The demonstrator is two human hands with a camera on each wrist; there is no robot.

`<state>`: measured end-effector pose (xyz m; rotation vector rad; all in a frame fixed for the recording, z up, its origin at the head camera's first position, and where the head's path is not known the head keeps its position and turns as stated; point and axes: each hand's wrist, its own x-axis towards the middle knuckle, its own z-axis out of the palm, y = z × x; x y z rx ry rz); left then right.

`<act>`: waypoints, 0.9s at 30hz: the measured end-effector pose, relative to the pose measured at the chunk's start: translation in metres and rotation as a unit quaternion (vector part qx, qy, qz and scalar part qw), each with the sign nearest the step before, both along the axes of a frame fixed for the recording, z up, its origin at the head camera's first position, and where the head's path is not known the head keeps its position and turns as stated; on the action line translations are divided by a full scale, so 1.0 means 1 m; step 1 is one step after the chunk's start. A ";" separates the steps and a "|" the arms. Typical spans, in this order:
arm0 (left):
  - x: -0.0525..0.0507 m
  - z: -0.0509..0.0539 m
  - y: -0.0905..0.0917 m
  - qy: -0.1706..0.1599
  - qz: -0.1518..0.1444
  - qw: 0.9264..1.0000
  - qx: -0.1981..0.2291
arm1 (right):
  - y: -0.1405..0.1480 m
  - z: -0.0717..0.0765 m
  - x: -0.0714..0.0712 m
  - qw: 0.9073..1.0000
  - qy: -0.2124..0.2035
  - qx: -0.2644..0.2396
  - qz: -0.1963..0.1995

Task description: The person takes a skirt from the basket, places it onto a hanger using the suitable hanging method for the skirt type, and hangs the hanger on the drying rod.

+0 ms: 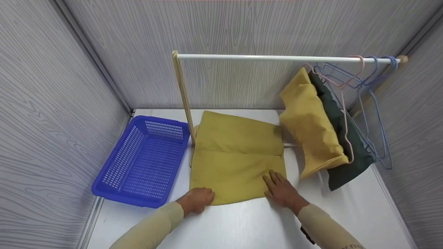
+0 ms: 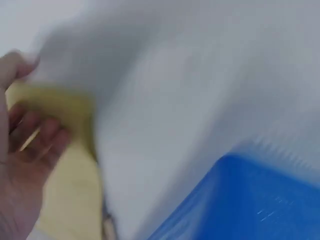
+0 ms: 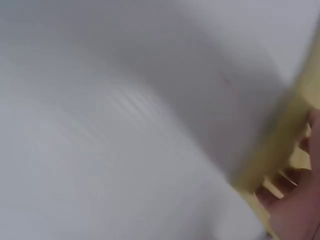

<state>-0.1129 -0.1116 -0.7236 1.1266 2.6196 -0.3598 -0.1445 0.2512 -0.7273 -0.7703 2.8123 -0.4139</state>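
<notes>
A mustard-yellow cloth [image 1: 235,173], with a crease running across its middle, lies spread on the white table. My left hand [image 1: 199,200] rests at its near left corner, fingers bent. In the left wrist view those fingers [image 2: 42,135] lie against the yellow fabric [image 2: 70,185], and the thumb stands apart from them beyond the edge. On the near right part of the cloth my right hand [image 1: 282,188] presses with spread fingers. Blurred in the right wrist view, the right fingers [image 3: 285,187] touch the cloth's edge [image 3: 270,145].
To the left sits a blue perforated basket [image 1: 145,166]. A rack with a white rail [image 1: 270,57] and wooden post [image 1: 183,97] spans the back. On its right end hang a yellow garment [image 1: 311,121], a dark green garment [image 1: 356,162], a pink hanger [image 1: 346,128] and blue hangers [image 1: 377,107].
</notes>
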 end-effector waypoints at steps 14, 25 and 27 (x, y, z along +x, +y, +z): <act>0.009 -0.065 -0.013 0.182 0.104 0.942 0.262 | 0.001 0.087 -0.036 0.964 0.198 -0.178 0.020; 0.016 -0.089 -0.010 0.258 0.110 0.901 0.330 | 0.097 0.236 -0.055 0.880 0.390 -0.177 -0.204; 0.016 -0.088 -0.012 0.255 0.114 0.904 0.325 | 0.120 0.247 -0.059 0.879 0.349 -0.158 -0.284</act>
